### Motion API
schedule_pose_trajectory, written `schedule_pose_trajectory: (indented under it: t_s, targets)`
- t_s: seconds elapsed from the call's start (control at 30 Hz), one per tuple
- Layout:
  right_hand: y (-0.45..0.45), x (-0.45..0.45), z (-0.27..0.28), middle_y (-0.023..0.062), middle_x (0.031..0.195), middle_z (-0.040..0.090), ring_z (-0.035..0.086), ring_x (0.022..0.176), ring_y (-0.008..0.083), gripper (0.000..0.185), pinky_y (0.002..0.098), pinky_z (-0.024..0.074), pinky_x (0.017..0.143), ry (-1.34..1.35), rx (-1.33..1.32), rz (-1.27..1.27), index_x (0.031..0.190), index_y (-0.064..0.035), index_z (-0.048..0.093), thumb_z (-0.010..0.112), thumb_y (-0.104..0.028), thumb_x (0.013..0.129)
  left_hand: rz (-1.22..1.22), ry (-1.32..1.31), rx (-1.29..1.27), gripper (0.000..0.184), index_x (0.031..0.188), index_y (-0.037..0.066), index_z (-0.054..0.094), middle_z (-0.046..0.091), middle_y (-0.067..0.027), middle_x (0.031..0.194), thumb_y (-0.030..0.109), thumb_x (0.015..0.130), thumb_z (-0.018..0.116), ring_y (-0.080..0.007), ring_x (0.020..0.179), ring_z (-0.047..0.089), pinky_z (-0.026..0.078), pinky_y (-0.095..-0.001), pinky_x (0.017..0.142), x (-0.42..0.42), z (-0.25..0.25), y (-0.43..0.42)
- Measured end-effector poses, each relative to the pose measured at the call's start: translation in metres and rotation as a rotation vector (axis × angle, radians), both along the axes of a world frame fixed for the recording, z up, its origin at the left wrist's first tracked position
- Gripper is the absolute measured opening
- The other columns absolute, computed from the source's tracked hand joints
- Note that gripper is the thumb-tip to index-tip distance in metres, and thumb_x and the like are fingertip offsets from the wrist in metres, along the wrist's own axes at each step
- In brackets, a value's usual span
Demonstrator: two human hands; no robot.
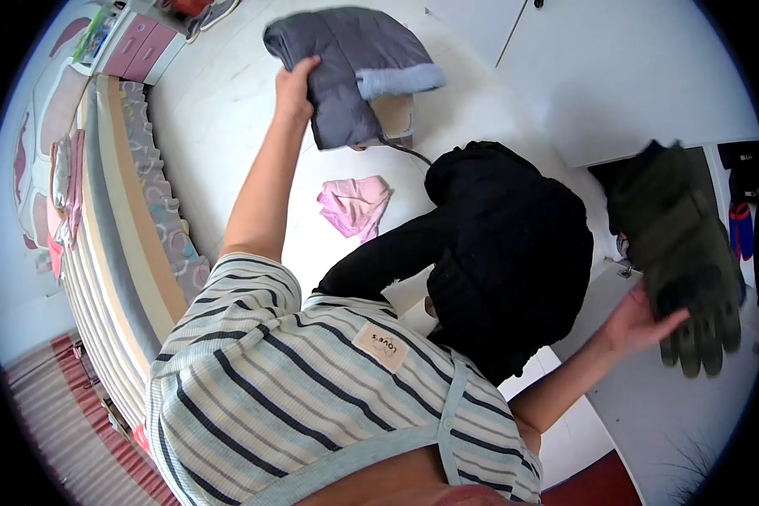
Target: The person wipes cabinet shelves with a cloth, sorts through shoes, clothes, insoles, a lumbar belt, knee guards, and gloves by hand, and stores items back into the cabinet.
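Observation:
My left hand (pixel 295 91) is closed on the edge of a folded grey padded item (pixel 341 93) with a pale blue fleece trim (pixel 401 80); its exact kind I cannot tell. My right hand (pixel 645 325), slightly blurred, grips dark green gloves (pixel 683 244), whose fingers hang downward beside an open cabinet. A bulky black garment (pixel 514 244) lies over my lap and legs. On the floor between my left arm and the garment rests a crumpled pink cloth (pixel 354 205).
A bed (pixel 110 228) with a striped cover runs along the left. At the upper left stands a small pink-and-white drawer unit (pixel 135 44), with shoes (pixel 219 15) nearby. White cabinet doors (pixel 641 76) rise on the right; a shelf there holds dark items (pixel 740 158). A beige box-like object (pixel 394 118) stands behind the grey item.

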State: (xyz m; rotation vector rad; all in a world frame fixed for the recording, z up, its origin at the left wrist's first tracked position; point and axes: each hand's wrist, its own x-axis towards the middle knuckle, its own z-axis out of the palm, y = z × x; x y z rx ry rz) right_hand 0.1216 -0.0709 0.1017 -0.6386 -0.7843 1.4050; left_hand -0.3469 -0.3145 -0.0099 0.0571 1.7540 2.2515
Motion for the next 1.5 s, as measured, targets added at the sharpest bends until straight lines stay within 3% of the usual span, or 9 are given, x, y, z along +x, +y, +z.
schedule_pose_trajectory:
  t_s: [0.23,0.33,0.43,0.53,0.83,1.07,1.17,1.33,1.5]
  targets:
    - [-0.090,0.062,0.004,0.0128,0.138,0.036,0.037,0.125,0.0294,0.058,0.0436,0.0297,0.105,0.391,-0.235,0.411,0.133,-0.0045,0.035,0.056,-0.032,0.086,-0.216,0.319,0.198,0.026,0.100,-0.002,0.057,0.063,-0.0114,0.092,0.004,0.075,0.065,-0.0213,0.080,0.063,0.053,-0.0326,0.073,0.010,0.119,0.044]
    - [-0.125,0.038,-0.017,0.0091,0.131,0.043,0.041,0.121,0.0256,0.057,0.0383,0.0332,0.102,-0.440,-0.362,0.678,0.130,-0.0045,0.038,0.058,-0.034,0.086,-0.330,0.436,0.251,0.029,0.103,-0.002,0.056,0.063,-0.0109,0.093,0.005,0.076,0.065,-0.0196,0.080,0.064,0.052,-0.0306,0.073,0.064,0.165,0.066]
    - [-0.121,0.024,0.006,0.0179,0.096,0.060,0.064,0.074,0.0248,0.056,0.0318,0.0531,0.062,-0.453,-0.503,0.810,0.113,0.0046,0.047,0.056,-0.043,0.085,-0.474,0.483,0.308,0.033,0.107,-0.003,0.054,0.063,-0.0116,0.098,0.004,0.076,0.062,-0.0207,0.086,0.063,0.051,-0.0314,0.078,0.131,0.202,0.086]
    - [-0.121,0.019,0.006,0.0175,0.080,0.061,0.061,0.054,0.0241,0.055,0.0294,0.0497,0.045,-0.466,-0.436,0.780,0.105,0.0070,0.048,0.054,-0.044,0.086,-0.694,0.476,0.364,0.040,0.114,-0.003,0.052,0.061,-0.0114,0.107,-0.001,0.074,0.058,-0.0224,0.099,0.059,0.045,-0.0336,0.089,0.170,0.216,0.104]
    - [-0.107,0.097,-0.043,0.0178,0.102,0.058,0.060,0.091,0.0282,0.060,0.0369,0.0504,0.075,-0.435,-0.299,0.525,0.115,0.0027,0.047,0.062,-0.044,0.081,-1.090,0.441,0.379,0.034,0.110,-0.001,0.053,0.061,-0.0093,0.103,0.004,0.079,0.063,-0.0167,0.089,0.060,0.048,-0.0292,0.082,0.256,0.243,0.195]
    - [-0.066,0.094,0.002,0.0124,0.133,0.037,0.030,0.127,0.0233,0.092,0.0368,0.0262,0.105,-1.157,-0.011,0.452,0.130,-0.0002,0.035,0.079,-0.045,0.062,-1.220,0.355,0.255,0.041,0.120,0.002,0.048,0.058,-0.0069,0.110,0.008,0.082,0.063,-0.0136,0.095,0.057,0.047,-0.0265,0.083,0.303,0.220,0.245]
    - [-0.033,0.072,-0.024,0.0111,0.134,0.035,0.031,0.127,0.0243,0.085,0.0363,0.0250,0.106,-0.515,0.310,0.302,0.132,-0.0012,0.032,0.077,-0.036,0.069,-1.174,0.406,0.317,0.036,0.116,0.001,0.050,0.060,-0.0054,0.102,0.006,0.082,0.062,-0.0107,0.091,0.057,0.047,-0.0247,0.080,0.315,0.225,0.257]
    - [0.008,0.033,-0.009,0.0107,0.130,0.041,0.039,0.121,0.0254,0.059,0.0373,0.0269,0.104,0.139,-0.166,0.163,0.130,-0.0008,0.035,0.065,-0.016,0.082,-1.310,0.432,0.373,0.035,0.116,0.001,0.048,0.059,-0.0054,0.104,0.009,0.085,0.060,-0.0110,0.093,0.056,0.047,-0.0265,0.081,0.326,0.202,0.283]
    - [0.036,0.023,0.003,0.0055,0.113,0.054,0.049,0.104,0.0184,0.051,0.0280,0.0347,0.092,-0.006,-0.317,0.040,0.115,0.0004,0.053,0.073,-0.020,0.073,-1.436,0.418,0.262,0.058,0.129,0.003,0.036,0.051,-0.0109,0.119,0.016,0.081,0.065,-0.0157,0.106,0.050,0.042,-0.0299,0.091,0.326,0.183,0.293]
